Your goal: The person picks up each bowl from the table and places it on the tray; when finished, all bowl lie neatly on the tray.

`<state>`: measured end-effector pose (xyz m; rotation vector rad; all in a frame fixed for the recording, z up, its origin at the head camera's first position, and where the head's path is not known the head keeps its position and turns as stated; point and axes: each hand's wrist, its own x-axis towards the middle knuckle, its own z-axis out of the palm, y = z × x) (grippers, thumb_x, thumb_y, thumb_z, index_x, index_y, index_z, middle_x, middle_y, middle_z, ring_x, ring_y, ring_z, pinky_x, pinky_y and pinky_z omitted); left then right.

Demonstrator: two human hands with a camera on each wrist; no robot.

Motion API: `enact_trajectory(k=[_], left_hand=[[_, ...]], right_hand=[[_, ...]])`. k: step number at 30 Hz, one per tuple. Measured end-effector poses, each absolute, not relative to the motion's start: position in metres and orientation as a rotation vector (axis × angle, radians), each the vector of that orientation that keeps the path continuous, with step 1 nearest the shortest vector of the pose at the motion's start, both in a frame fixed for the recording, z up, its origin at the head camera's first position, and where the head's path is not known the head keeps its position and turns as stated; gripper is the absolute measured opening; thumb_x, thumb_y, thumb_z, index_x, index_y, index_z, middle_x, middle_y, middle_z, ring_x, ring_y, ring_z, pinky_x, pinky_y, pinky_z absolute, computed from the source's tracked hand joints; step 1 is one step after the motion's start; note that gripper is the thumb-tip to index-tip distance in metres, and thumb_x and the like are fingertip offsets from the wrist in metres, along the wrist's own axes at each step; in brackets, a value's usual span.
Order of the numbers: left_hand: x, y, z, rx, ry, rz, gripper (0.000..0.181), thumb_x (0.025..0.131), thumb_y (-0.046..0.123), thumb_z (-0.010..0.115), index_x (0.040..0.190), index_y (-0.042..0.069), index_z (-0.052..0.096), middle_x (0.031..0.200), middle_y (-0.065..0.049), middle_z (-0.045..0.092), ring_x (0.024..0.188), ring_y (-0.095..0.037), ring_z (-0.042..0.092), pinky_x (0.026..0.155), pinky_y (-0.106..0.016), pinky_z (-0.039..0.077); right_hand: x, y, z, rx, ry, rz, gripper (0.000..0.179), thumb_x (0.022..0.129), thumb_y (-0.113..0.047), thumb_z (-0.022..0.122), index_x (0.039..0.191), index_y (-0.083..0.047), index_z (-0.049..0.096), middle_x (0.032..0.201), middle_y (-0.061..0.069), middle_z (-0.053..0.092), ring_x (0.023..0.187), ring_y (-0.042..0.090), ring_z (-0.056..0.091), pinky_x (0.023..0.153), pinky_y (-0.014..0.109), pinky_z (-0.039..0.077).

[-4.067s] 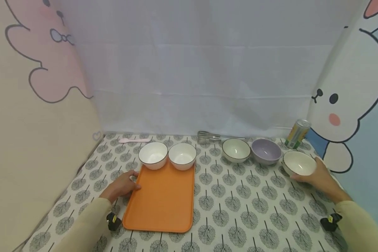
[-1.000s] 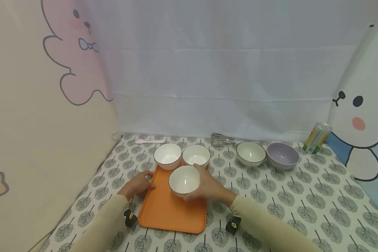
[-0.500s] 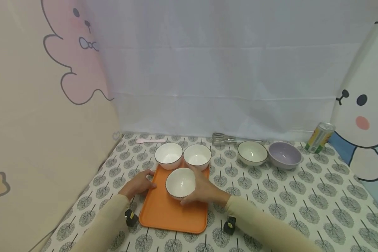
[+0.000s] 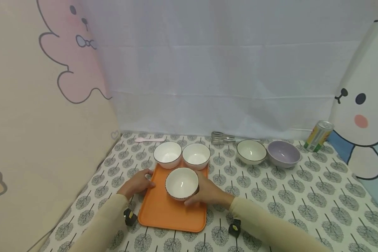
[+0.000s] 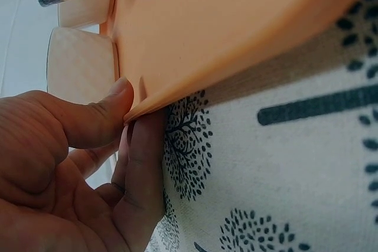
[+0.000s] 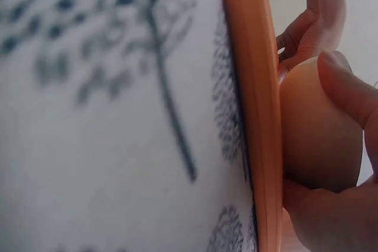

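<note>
A white bowl (image 4: 181,183) with a speckled dark rim sits upright toward the back of the orange tray (image 4: 170,215). My right hand (image 4: 208,190) holds this bowl from its right side, thumb at the near side and fingers behind the wall. In the right wrist view, thumb and fingers curve round the bowl (image 6: 319,128). On the tray's left edge, my left hand (image 4: 138,182) pinches the rim. The left wrist view shows its thumb above the tray (image 5: 195,28) and its fingers underneath. Two plain white bowls (image 4: 167,154) (image 4: 196,155) stand side by side at the tray's far end.
At the back right stand a pale green bowl (image 4: 251,152), a purple bowl (image 4: 283,154) and a drink can (image 4: 319,136). A whisk (image 4: 218,137) lies behind the green bowl. A pink spoon (image 4: 149,140) lies back left. Curtains border the patterned tablecloth (image 4: 258,199).
My right hand has brought the speckled-rim bowl from the far right onto the tray. Lately its fingers have shifted lower, baring the bowl's right rim. My left hand has kept hold of the tray.
</note>
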<state>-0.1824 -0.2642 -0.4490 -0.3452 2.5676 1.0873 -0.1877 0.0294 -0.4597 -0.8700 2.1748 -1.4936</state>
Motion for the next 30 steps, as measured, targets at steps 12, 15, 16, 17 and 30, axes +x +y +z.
enact_trajectory(k=[12, 15, 16, 17, 30], left_hand=[[-0.183, -0.261, -0.451, -0.311, 2.596, 1.072, 0.052, 0.088, 0.005, 0.071, 0.135, -0.004, 0.052, 0.090, -0.010, 0.068, 0.077, -0.022, 0.066, 0.075, -0.039, 0.056], [-0.184, -0.260, -0.452, -0.308, 2.598, 1.076, 0.052, 0.087, 0.005, 0.072, 0.135, -0.004, 0.052, 0.090, -0.010, 0.068, 0.077, -0.022, 0.066, 0.075, -0.039, 0.056], [-0.184, -0.260, -0.452, -0.309, 2.599, 1.072, 0.053, 0.087, 0.005, 0.072, 0.135, -0.004, 0.052, 0.091, -0.010, 0.068, 0.078, -0.022, 0.066, 0.076, -0.039, 0.056], [-0.184, -0.260, -0.452, -0.313, 2.598, 1.076, 0.053, 0.087, 0.005, 0.072, 0.135, -0.004, 0.052, 0.091, -0.010, 0.068, 0.078, -0.022, 0.067, 0.077, -0.040, 0.055], [-0.182, -0.268, -0.446, -0.276, 2.588, 1.098, 0.050, 0.088, 0.007, 0.071, 0.133, -0.003, 0.053, 0.094, -0.011, 0.068, 0.080, -0.022, 0.067, 0.078, -0.041, 0.056]], right_hand=[[-0.193, 0.009, -0.465, -0.867, 2.166, -1.659, 0.100, 0.065, -0.013, 0.096, 0.149, -0.010, 0.042, 0.138, 0.006, 0.055, 0.127, 0.022, 0.052, 0.111, 0.044, 0.035], [-0.194, 0.007, -0.467, -0.781, 2.215, -1.645, 0.100, 0.066, -0.017, 0.096, 0.149, -0.008, 0.040, 0.137, 0.008, 0.054, 0.126, 0.024, 0.052, 0.110, 0.046, 0.035], [-0.195, 0.007, -0.467, -0.761, 2.218, -1.649, 0.100, 0.067, -0.017, 0.096, 0.149, -0.007, 0.040, 0.138, 0.008, 0.054, 0.126, 0.025, 0.052, 0.111, 0.047, 0.035], [-0.195, 0.007, -0.467, -0.738, 2.221, -1.650, 0.100, 0.067, -0.018, 0.096, 0.149, -0.007, 0.039, 0.138, 0.009, 0.054, 0.127, 0.026, 0.052, 0.111, 0.048, 0.034], [-0.196, 0.005, -0.463, -0.719, 2.237, -1.652, 0.101, 0.067, -0.014, 0.095, 0.149, -0.002, 0.037, 0.141, 0.013, 0.052, 0.130, 0.029, 0.050, 0.113, 0.045, 0.033]])
